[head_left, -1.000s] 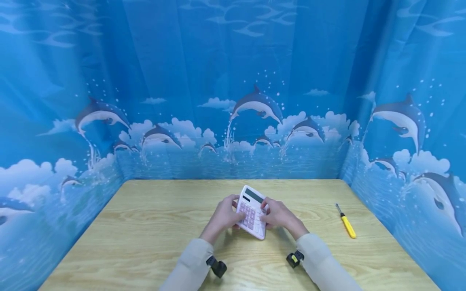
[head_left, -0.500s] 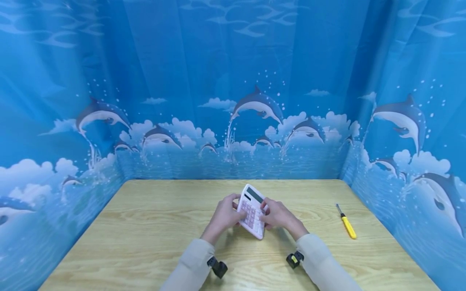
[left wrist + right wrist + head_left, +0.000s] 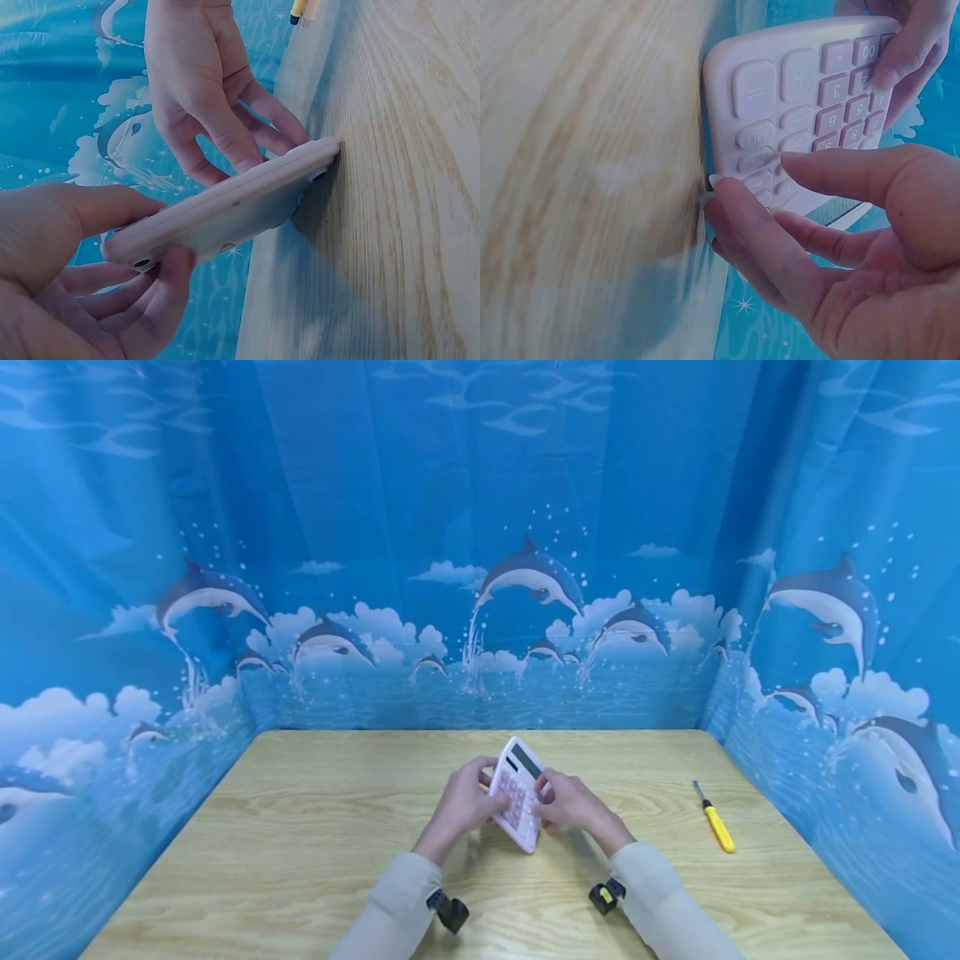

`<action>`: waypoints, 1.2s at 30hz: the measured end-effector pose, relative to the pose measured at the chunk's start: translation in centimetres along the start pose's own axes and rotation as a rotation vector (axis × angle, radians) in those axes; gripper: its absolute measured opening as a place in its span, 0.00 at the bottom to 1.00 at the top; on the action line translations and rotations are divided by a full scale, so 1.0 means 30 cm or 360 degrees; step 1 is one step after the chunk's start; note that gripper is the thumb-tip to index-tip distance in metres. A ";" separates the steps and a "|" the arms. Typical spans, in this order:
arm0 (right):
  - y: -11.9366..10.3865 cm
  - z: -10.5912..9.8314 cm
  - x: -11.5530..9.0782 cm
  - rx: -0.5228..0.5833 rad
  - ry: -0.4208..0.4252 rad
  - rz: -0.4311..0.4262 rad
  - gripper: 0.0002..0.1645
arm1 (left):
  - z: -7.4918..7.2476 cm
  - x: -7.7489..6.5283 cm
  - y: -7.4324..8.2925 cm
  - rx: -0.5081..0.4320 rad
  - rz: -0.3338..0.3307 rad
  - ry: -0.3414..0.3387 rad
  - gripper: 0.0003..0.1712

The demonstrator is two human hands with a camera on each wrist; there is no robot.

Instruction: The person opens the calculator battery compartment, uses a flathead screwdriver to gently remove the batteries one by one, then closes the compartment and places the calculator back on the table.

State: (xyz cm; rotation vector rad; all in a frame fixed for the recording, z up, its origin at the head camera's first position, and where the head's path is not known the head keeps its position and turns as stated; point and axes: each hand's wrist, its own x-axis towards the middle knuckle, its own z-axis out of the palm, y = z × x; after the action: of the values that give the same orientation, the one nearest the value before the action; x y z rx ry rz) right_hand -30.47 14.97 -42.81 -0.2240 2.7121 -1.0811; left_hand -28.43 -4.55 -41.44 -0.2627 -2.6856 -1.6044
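Observation:
A pale pink calculator (image 3: 517, 795) with a dark display is held up at a tilt over the middle of the wooden table (image 3: 337, 860). My left hand (image 3: 461, 802) grips its left side, the thumb on the keys and several fingers behind, as the left wrist view shows at the calculator's edge (image 3: 225, 202). At the other side, my right hand (image 3: 573, 802) holds the right edge between curled fingers and thumb. In the right wrist view the right thumb (image 3: 840, 169) lies over the small keys. One calculator corner comes close to the tabletop; contact cannot be told.
A screwdriver (image 3: 717, 827) with a yellow handle lies on the table to the right. Blue curtains (image 3: 480, 693) printed with dolphins surround the table at the back and sides. A small black camera (image 3: 447, 912) sits on the left wrist.
Between both hands, the calculator has turned a little: its top has shifted slightly right and up, its bottom slightly left. It looks narrower from the head. The hands have barely moved.

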 end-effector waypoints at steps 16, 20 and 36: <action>-0.007 0.007 -0.006 0.0081 0.0019 -0.0065 0.15 | -0.002 0.004 0.012 0.0086 0.0004 0.0176 0.30; -0.008 0.009 -0.005 0.0093 0.0022 -0.0087 0.16 | 0.003 0.006 0.016 0.0103 -0.0004 0.0200 0.25; -0.008 0.013 0.000 0.0128 -0.0006 -0.0113 0.17 | 0.030 -0.002 0.010 0.0232 0.0098 0.0086 0.28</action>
State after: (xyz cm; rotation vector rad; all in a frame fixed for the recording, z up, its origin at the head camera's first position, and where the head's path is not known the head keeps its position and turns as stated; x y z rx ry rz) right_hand -30.35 14.55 -42.90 -0.3111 2.6690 -1.2053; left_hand -28.24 -3.63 -41.61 -0.2923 -2.7079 -1.3715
